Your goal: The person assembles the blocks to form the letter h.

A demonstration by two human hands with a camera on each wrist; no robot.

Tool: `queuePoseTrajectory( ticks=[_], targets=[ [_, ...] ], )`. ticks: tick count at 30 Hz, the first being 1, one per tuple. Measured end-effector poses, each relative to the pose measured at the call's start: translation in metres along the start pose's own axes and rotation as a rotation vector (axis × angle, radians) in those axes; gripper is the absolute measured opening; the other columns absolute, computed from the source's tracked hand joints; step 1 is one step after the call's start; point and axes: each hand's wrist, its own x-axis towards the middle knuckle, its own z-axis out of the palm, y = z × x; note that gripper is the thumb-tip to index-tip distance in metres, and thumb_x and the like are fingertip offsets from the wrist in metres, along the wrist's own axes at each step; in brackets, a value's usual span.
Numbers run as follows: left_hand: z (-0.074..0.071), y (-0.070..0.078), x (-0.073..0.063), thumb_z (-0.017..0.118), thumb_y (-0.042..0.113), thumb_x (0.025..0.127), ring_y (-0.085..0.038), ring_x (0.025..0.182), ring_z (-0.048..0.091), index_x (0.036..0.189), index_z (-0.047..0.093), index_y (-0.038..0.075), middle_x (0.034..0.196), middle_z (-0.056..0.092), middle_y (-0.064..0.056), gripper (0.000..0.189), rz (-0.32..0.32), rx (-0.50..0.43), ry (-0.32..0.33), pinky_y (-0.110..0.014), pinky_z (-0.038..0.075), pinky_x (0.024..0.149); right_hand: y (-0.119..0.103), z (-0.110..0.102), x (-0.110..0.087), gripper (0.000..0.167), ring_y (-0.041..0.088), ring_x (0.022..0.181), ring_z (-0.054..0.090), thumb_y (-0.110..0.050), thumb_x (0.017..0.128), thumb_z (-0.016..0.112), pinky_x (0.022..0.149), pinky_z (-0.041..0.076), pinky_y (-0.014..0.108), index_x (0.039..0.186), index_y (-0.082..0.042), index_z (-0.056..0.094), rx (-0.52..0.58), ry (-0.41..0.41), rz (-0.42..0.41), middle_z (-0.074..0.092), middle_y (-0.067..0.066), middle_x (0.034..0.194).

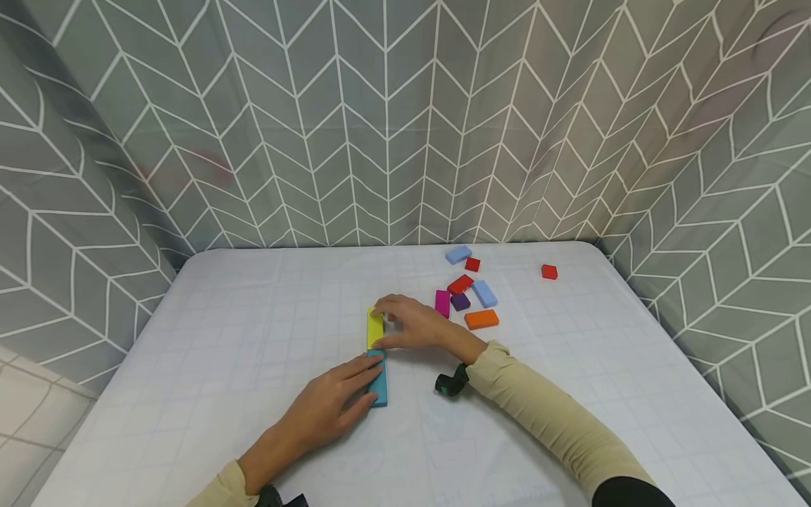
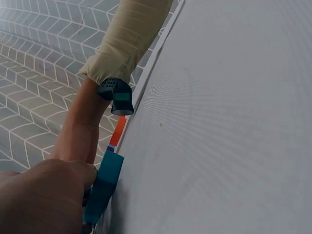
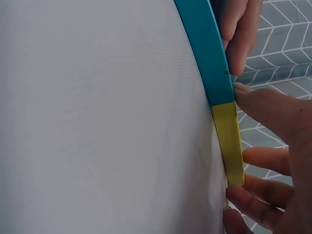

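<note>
In the head view, the left hand (image 1: 332, 403) lies with fingers extended, resting on the teal block (image 1: 379, 389); the right hand (image 1: 415, 325) holds the yellow block (image 1: 374, 331) between thumb and curled fingers. Both blocks lie on the white table (image 1: 253, 317). Left wrist view: the orange block (image 2: 117, 131) shows beyond the teal block. Right wrist view: the two blocks abut end to end.

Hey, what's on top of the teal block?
The left hand lies with fingers across the teal block; the right hand has its thumb near the end meeting the yellow block. Part of the top shows bare; the surface beneath the fingers is covered.
</note>
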Motion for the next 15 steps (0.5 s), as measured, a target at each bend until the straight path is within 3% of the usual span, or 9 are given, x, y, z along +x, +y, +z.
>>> queuePoseTrajectory(
  ticks=[9, 15],
  targets=[
    [0.0014, 0.0022, 0.0011, 0.073, 0.023, 0.099, -0.029, 0.138, 0.052, 0.139, 0.066, 0.002, 0.15, 0.056, -0.008, 0.046, 0.0, -0.016, 0.008, -0.046, 0.05, 0.106, 0.0022, 0.0001, -0.0032, 0.059, 0.02, 0.122, 0.056, -0.036, 0.092, 0.082, 0.099, 0.052, 0.028, 0.141, -0.01, 0.063, 0.035, -0.019, 0.006, 0.055, 0.007, 0.149],
    [0.0014, 0.0021, 0.0018, 0.074, 0.022, 0.098, -0.029, 0.138, 0.053, 0.138, 0.066, 0.001, 0.15, 0.057, -0.008, 0.046, 0.007, -0.014, 0.019, -0.046, 0.05, 0.106, 0.0021, 0.0009, -0.0034, 0.058, 0.02, 0.123, 0.056, -0.035, 0.092, 0.082, 0.101, 0.051, 0.029, 0.141, -0.01, 0.063, 0.044, -0.008, 0.016, 0.054, 0.007, 0.149]
  ],
)
